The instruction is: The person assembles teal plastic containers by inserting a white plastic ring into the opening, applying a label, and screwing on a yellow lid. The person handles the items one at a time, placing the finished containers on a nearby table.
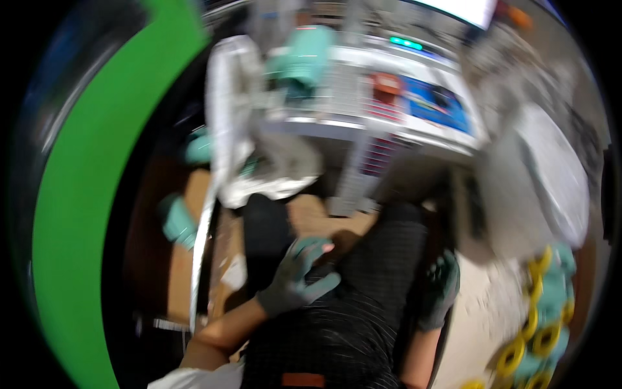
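Observation:
My left hand [299, 277], in a grey and green work glove, hovers over my lap with thumb and fingers apart and nothing between them. A bare fingertip shows at the glove's end. My right hand [442, 288], gloved alike, hangs beside my right thigh; its fingers are blurred and partly in shadow, so I cannot tell whether they grip anything. On the bench ahead lies a teal cylindrical housing [307, 59]. To its right are a small orange-red part [386, 85] and a blue mat [435, 104] with a dark object on it.
A white sack [233, 97] hangs at the bench's left. Teal parts [178, 222] lie in the cardboard-lined space at left, beside a green surface [74, 214]. Several teal parts with yellow rings [541, 324] stand at lower right, below a white plastic-wrapped bundle [534, 185].

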Demonstrator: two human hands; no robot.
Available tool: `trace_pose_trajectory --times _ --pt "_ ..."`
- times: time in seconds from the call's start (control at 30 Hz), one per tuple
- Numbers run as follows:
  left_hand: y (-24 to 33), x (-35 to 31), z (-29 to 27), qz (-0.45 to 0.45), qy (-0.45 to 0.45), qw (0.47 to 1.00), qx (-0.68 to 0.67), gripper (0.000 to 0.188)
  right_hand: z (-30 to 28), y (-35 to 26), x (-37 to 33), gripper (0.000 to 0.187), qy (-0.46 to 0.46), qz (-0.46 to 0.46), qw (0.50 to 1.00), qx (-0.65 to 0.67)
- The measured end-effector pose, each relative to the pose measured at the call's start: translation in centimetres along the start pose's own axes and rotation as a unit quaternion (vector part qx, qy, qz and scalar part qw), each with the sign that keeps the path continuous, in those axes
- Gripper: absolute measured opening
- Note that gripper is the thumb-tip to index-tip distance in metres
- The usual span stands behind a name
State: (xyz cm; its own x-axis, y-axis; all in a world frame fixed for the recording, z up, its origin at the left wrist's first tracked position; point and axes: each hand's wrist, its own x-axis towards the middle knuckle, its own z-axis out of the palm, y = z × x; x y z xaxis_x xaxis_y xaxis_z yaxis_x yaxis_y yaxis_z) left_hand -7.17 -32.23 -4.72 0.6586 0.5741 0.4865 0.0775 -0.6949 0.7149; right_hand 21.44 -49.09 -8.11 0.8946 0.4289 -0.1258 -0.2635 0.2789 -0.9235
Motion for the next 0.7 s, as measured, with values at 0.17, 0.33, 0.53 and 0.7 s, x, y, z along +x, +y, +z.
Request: trace_pose_trajectory --times 0.17,0.33,0.53,0.7 --pt "-11.1 -5.1 -6.5 -0.216 0.254 0.932 0.141 0.048 4.9 4.3 -1.8 0.024 -0.196 -0.103 0.936 -0.273" --pt "-29.3 -13.0 -12.9 -0.403 0.385 0.830 0.031 0.047 8.0 5.4 -1.3 0.022 -0.267 -0.177 0.867 -0.381" --pt "-42.3 -3.1 -21.7 -0.464 0.216 0.748 0.423 0.058 12.0 5.1 -1.9 0.017 -0.273 -0.298 0.768 -0.496" --pt "-54.1 0.6 -25.9 -0.334 -0.030 0.663 0.670 0.064 12.5 5.4 -1.4 0.017 -0.275 -0.402 0.651 -0.583"
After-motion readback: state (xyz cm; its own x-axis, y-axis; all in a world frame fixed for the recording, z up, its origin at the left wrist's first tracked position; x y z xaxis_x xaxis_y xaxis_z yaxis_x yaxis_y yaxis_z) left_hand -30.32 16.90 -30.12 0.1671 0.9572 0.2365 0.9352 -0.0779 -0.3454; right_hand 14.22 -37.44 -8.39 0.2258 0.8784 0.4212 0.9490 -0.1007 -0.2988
